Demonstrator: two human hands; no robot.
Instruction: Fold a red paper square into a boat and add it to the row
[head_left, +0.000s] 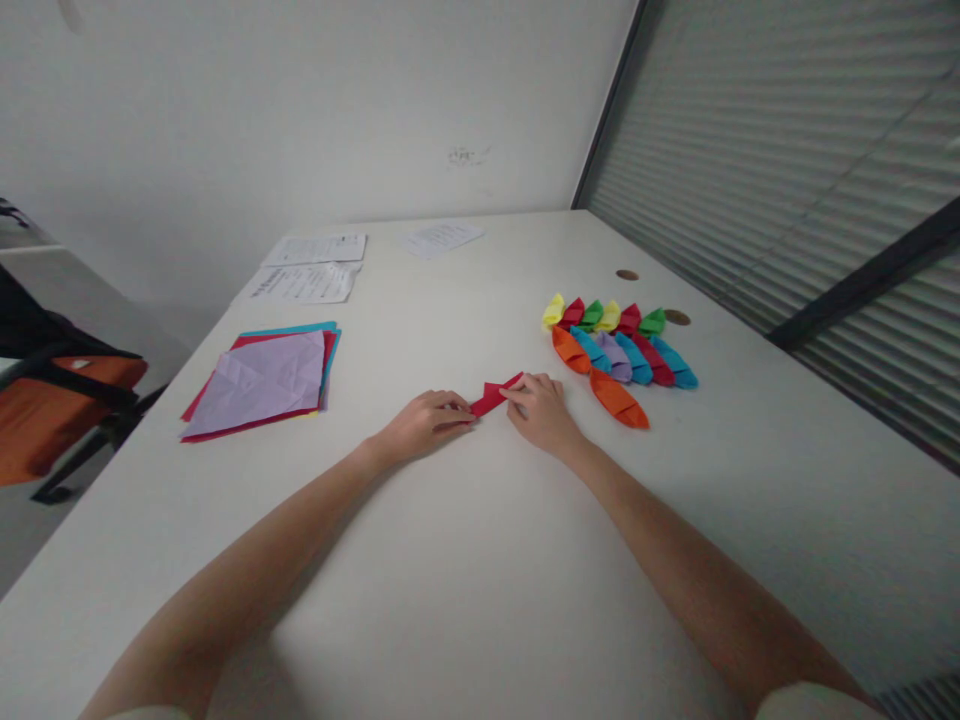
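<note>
A small folded piece of red paper (489, 399) lies between my two hands, just above the white table. My left hand (426, 425) pinches its left end between thumb and fingers. At the other end, my right hand (541, 408) grips it with thumb and forefinger, hiding part of that tip. To the right of my right hand lie several folded paper boats in rows, coloured yellow, red, green, blue, purple and orange. The nearest of them is an orange paper boat (618, 399).
A stack of coloured paper sheets, with a creased purple sheet (262, 380) on top, lies at the left. Printed papers (307, 282) rest near the back. Two round brown spots (627, 274) mark the table's right side. Window blinds (810, 130) border the right; an orange-seated chair (67, 400) stands left.
</note>
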